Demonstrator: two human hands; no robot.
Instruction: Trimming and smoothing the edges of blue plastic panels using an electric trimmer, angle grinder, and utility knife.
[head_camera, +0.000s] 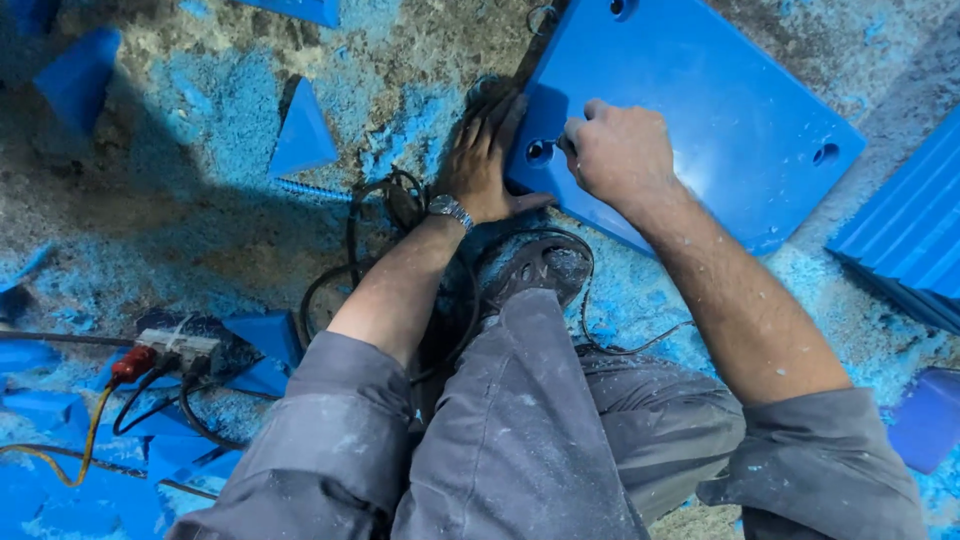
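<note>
The left hand (478, 165) lay flat, fingers spread and open, pressed down on the near-left edge of a big blue plastic panel (700, 110) that rested tilted on the floor (180, 210). A wristwatch (450, 210) sat on that wrist, the forearm running straight up from a grey sleeve. The right hand (618, 150) was curled shut over the panel, knuckles up, pinching a small metal piece (562, 143) at its fingertips; what kind of piece, I couldn't make out. That piece was right beside a round hole (538, 152) near the panel's corner, just between the two hands. Another hole (826, 154) showed at the far right corner of the panel. The right forearm came in on a slant, dusted with pale flecks.

Down by the knees, a dark sandal (540, 268) rested among black cables (380, 215). Off to the left sat a grey power strip (180, 350) with a red plug (130, 363) in it. A blue triangular offcut (302, 135) lay on the floor well left of the hands, with blue shavings spread all around.
</note>
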